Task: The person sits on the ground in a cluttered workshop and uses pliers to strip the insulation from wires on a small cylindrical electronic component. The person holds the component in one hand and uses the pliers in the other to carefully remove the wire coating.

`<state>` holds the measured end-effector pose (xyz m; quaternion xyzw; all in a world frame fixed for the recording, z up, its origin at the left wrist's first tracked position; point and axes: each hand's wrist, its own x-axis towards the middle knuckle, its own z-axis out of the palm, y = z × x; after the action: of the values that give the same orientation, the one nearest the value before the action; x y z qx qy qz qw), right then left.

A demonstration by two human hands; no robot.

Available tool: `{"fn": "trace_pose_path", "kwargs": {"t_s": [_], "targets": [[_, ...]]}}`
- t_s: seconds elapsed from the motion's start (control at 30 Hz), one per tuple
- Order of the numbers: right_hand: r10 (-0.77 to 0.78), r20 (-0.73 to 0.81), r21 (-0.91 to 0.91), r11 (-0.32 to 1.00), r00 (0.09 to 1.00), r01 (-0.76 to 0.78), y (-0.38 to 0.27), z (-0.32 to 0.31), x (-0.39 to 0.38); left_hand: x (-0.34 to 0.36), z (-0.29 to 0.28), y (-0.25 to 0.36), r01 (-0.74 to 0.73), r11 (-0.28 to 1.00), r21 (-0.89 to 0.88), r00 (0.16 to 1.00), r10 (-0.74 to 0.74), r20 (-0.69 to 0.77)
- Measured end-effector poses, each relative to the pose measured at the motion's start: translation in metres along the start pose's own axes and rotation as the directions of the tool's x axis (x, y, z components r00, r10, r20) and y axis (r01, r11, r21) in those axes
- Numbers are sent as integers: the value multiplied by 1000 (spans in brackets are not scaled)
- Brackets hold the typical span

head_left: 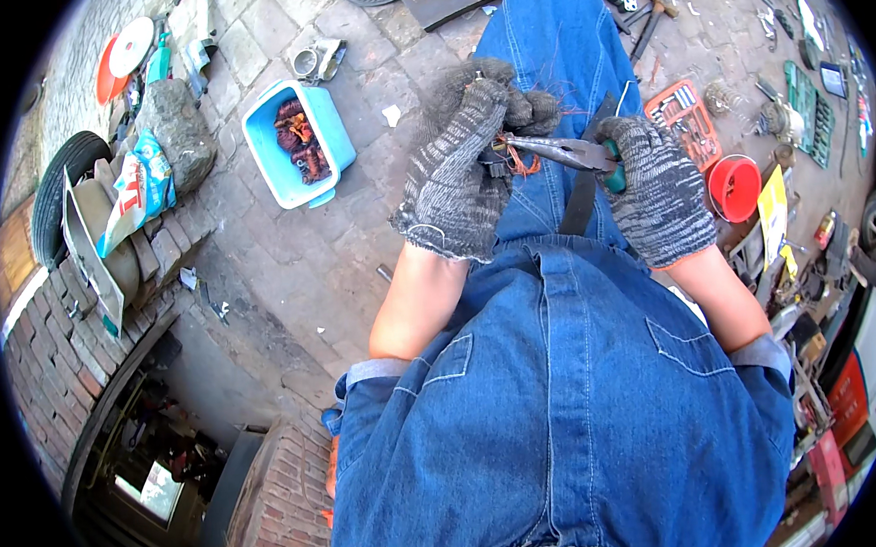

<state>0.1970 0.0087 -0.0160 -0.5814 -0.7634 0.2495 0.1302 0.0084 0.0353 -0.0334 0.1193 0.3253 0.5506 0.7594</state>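
Observation:
Both of my hands wear grey knitted gloves and meet over my denim-covered lap. In my right hand (654,191), closed round green grips, is a pair of pliers (572,153) with its jaws pointing left. My left hand (458,165) is closed round a small dark part with thin copper wire (523,162) sticking out of it; the fingers hide most of that part, so its kind is unclear. The plier tips reach the wire beside the left fingers. A dark flat strip (580,204) lies across my lap under the right hand.
A light blue basin (339,149) with copper coils stands left on the paving. Rightward are a hammer (655,15), an orange tool tray (691,140), a red bucket (737,190) and a green socket case (810,115). A tyre (55,197) leans at far left near a stone (176,133).

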Motion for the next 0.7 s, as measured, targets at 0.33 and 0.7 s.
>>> {"fn": "trace_pose_path", "kwargs": {"t_s": [0.33, 0.7], "targets": [[217, 355, 520, 762, 909, -386, -7, -7, -7, 4, -9, 11, -25, 1000, -12, 985, 27, 170], [371, -19, 931, 346, 928, -120, -43, 25, 29, -5, 6, 6, -87, 969, 232, 993, 67, 92]]}}
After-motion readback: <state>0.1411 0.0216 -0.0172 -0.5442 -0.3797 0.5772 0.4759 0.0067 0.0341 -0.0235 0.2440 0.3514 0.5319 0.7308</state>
